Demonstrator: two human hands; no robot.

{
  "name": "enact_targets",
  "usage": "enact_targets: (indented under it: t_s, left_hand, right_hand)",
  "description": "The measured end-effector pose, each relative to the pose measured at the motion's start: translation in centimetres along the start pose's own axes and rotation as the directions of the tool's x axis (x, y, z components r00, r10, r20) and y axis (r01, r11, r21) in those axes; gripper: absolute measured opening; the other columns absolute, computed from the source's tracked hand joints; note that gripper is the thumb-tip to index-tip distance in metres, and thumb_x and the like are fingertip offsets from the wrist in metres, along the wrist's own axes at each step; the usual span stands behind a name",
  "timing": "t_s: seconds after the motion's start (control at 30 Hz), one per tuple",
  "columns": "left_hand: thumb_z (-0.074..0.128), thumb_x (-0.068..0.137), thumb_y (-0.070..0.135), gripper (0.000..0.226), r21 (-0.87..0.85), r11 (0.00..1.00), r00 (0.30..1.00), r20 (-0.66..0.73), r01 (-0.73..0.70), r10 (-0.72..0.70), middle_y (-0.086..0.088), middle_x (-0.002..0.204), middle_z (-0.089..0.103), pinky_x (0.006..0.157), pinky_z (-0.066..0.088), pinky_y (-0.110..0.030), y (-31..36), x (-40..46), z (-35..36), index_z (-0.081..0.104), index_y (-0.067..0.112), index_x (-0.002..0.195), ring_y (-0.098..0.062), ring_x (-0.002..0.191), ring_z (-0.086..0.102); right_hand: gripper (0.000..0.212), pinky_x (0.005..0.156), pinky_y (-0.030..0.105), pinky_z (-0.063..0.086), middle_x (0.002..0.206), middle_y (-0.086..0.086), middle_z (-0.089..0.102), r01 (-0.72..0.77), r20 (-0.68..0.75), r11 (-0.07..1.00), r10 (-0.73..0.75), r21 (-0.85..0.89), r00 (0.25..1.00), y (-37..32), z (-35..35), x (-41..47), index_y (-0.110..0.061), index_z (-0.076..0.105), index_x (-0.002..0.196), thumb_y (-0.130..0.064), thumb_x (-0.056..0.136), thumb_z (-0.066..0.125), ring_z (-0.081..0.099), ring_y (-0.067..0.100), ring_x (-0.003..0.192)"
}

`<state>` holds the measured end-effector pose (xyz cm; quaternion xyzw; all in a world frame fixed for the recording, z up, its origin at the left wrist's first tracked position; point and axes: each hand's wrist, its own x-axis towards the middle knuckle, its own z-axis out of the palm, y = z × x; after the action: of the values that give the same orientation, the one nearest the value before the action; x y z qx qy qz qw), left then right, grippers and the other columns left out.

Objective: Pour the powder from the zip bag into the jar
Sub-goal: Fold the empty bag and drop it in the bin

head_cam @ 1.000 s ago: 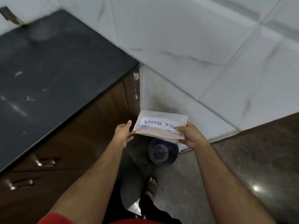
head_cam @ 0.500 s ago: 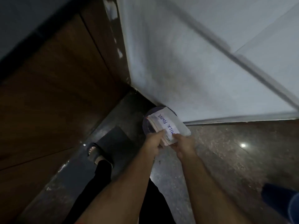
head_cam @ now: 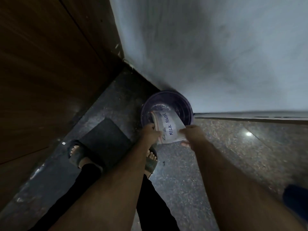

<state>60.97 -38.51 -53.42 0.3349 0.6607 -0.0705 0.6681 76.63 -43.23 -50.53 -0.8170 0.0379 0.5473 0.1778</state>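
Both grips pinch zip bag [head_cam: 168,127]: left hand [head_cam: 150,133], right hand [head_cam: 191,133] at near end. I read long axis pointing away, far end over jar [head_cam: 180,104].

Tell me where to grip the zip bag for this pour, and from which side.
Grip the zip bag at its near end, one hand on each side edge, as the left hand and right hand do now. Its far end tilts down over the jar, so it should stay free, probably.
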Motion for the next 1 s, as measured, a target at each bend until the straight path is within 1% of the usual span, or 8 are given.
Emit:
enact_targets:
  t_s: [0.17, 0.3, 0.4, 0.47, 0.53, 0.73, 0.87, 1.0]
  left_hand:
    - [0.068, 0.089, 0.009, 0.05, 0.165, 0.98, 0.994, -0.019, -0.107, 0.112, -0.014, 0.135, 0.061, 0.096, 0.046, -0.034, -1.0, 4.2, 1.1, 0.053, 0.003, 0.136, -0.03, 0.123, 0.057]
    - [0.068, 0.09, 0.015, 0.067, 0.236, 0.958, 0.986, 0.068, -0.166, 0.154, -0.008, 0.145, 0.052, 0.105, 0.039, -0.032, -1.8, 4.9, 1.3, 0.037, 0.012, 0.149, -0.027, 0.134, 0.048]
    - [0.066, 0.091, 0.02, 0.066, 0.284, 0.94, 0.981, 0.037, -0.192, 0.189, -0.011, 0.145, 0.052, 0.103, 0.039, -0.03, -2.8, 4.0, 0.7, 0.036, 0.012, 0.15, -0.029, 0.132, 0.049]
    - [0.066, 0.089, 0.028, 0.069, 0.34, 0.916, 0.976, 0.032, -0.213, 0.215, -0.013, 0.144, 0.052, 0.11, 0.04, -0.041, -3.0, 2.3, -0.1, 0.037, 0.012, 0.15, -0.031, 0.132, 0.049]
    - [0.065, 0.085, 0.036, 0.073, 0.397, 0.882, 0.965, 0.037, -0.254, 0.261, -0.013, 0.145, 0.052, 0.109, 0.041, -0.048, -3.0, 0.3, -1.1, 0.038, 0.013, 0.149, -0.033, 0.133, 0.048]
    - [0.061, 0.095, 0.028, 0.068, 0.576, 0.749, 0.923, 0.026, -0.329, 0.385, -0.01, 0.154, 0.041, 0.113, 0.036, -0.041, 1.6, -11.4, -6.1, 0.03, 0.014, 0.154, -0.029, 0.14, 0.041]
    - [0.056, 0.098, 0.028, 0.068, 0.634, 0.684, 0.882, -0.005, -0.361, 0.471, -0.009, 0.161, 0.028, 0.118, 0.027, -0.038, 5.6, -20.2, -9.9, 0.023, 0.011, 0.156, -0.025, 0.147, 0.028]
    - [0.054, 0.098, 0.036, 0.071, 0.707, 0.59, 0.792, -0.07, -0.39, 0.607, -0.007, 0.163, 0.024, 0.119, 0.028, -0.038, 9.6, -28.7, -14.2, 0.021, 0.013, 0.157, -0.023, 0.149, 0.024]
  right_hand:
    - [0.032, 0.054, 0.033, 0.052, 0.116, 0.017, 0.062, 0.078, -0.019, 0.993, -0.08, -0.084, 0.997, 0.3, 1.7, 5.8, -0.005, 0.062, 0.119, 0.004, 0.089, 0.062, 0.061, 0.035, 0.102]
    - [0.037, 0.086, 0.05, 0.059, 0.112, 0.018, 0.068, 0.22, -0.087, 0.936, -0.252, -0.273, 0.964, 1.4, 1.8, 8.2, 0.0, 0.065, 0.119, 0.003, 0.083, 0.063, 0.065, 0.038, 0.105]
    - [0.029, 0.085, 0.039, 0.055, 0.105, 0.02, 0.069, 0.279, -0.069, 0.857, -0.34, -0.432, 0.938, 2.2, 1.5, 7.1, -0.001, 0.064, 0.111, 0.0, 0.082, 0.063, 0.067, 0.04, 0.103]
    - [0.035, 0.084, 0.035, 0.049, 0.11, 0.021, 0.068, 0.332, -0.004, 0.783, -0.393, -0.526, 0.92, 1.8, 1.2, 4.6, -0.004, 0.062, 0.122, -0.008, 0.087, 0.065, 0.065, 0.04, 0.108]
    - [0.05, 0.093, 0.038, 0.049, 0.127, 0.02, 0.066, 0.362, 0.034, 0.75, -0.415, -0.554, 0.909, 1.1, 0.9, 1.4, -0.005, 0.054, 0.139, -0.014, 0.092, 0.065, 0.062, 0.039, 0.116]
    - [0.05, 0.099, 0.038, 0.047, 0.14, 0.015, 0.06, 0.48, 0.17, 0.618, -0.492, -0.623, 0.854, -2.3, 0.2, -9.9, -0.011, 0.051, 0.144, -0.023, 0.097, 0.059, 0.058, 0.036, 0.126]
    - [0.04, 0.096, 0.042, 0.047, 0.133, 0.018, 0.063, 0.612, 0.27, 0.507, -0.592, -0.608, 0.759, -6.7, 0.0, -19.1, -0.006, 0.057, 0.136, -0.024, 0.1, 0.056, 0.059, 0.038, 0.121]
    - [0.058, 0.103, 0.043, 0.047, 0.14, 0.014, 0.059, 0.725, 0.377, 0.285, -0.703, -0.627, 0.603, -11.7, -0.2, -28.3, -0.011, 0.052, 0.144, -0.043, 0.096, 0.061, 0.053, 0.035, 0.128]
